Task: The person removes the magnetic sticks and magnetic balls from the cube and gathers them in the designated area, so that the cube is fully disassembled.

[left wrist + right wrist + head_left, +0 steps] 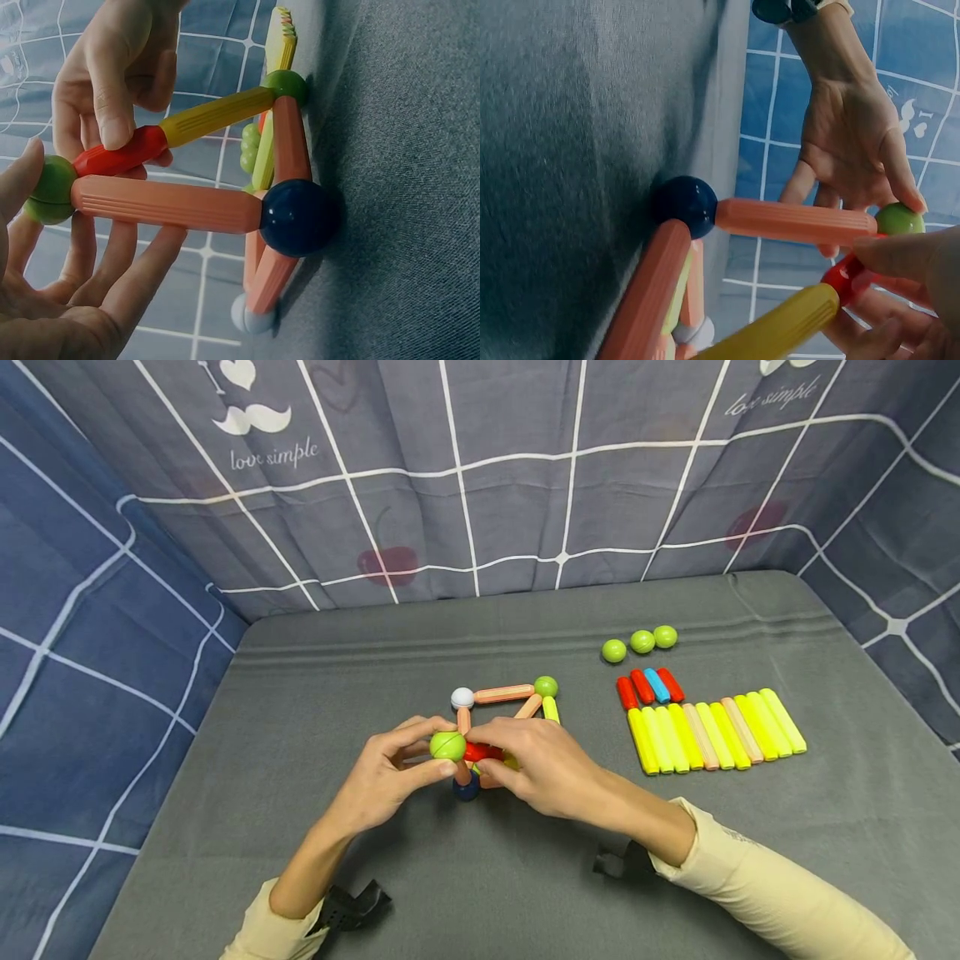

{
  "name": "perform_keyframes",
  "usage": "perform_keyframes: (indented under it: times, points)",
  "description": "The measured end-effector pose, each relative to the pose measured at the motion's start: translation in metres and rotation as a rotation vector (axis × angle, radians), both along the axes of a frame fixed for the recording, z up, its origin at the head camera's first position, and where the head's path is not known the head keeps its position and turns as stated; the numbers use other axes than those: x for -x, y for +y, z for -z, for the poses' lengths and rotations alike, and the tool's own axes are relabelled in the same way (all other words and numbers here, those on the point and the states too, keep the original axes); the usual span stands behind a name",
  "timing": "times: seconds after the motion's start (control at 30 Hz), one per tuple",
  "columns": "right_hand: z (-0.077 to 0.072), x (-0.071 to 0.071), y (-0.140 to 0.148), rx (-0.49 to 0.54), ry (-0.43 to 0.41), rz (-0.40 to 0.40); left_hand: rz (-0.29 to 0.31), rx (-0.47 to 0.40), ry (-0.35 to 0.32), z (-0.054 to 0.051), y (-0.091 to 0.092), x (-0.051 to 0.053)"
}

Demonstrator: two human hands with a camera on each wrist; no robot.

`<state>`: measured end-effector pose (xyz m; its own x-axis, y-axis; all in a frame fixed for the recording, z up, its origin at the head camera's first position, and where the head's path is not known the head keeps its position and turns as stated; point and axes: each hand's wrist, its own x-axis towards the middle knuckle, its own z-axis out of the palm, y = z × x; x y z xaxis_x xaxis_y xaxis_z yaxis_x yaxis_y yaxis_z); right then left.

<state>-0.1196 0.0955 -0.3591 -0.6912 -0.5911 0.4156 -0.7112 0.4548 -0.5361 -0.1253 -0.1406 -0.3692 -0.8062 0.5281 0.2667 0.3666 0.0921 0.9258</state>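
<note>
A frame of magnetic building rods and balls stands on the table, with a white ball [462, 697], a dark blue ball [300, 217] and a green corner ball [546, 687]. My left hand [375, 785] pinches a raised green ball [447, 746] between thumb and fingers. From the dark blue ball an orange rod [169, 202] rises to that raised ball. My right hand [551, 768] pinches a short red rod [124, 150] between thumb and fingers. One end of the red rod meets the raised ball; the other meets a yellow rod [217, 116] leaning up from the base.
To the right lies a row of yellow and wood-toned rods [712, 735]. Short red and blue rods [657, 685] sit just behind it. Farther back are three green balls [642, 642]. A grey cloth covers the table, and checked curtains [517, 510] hang around it.
</note>
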Motion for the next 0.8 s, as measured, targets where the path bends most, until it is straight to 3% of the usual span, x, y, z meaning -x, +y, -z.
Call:
perform_keyframes:
  times: [0.2, 0.57, 0.8]
  points:
    - [0.0017, -0.0005, -0.0023, 0.026, 0.047, 0.022, 0.001, 0.008, 0.005, -0.0009, 0.0001, 0.0007]
    - [-0.0020, -0.0007, -0.0040, -0.018, 0.064, 0.045, -0.003, 0.015, 0.003, -0.0023, -0.0010, 0.0003]
    - [-0.0039, 0.0047, -0.0024, 0.021, 0.043, 0.049, -0.021, 0.043, 0.003, -0.0024, -0.0034, -0.0003]
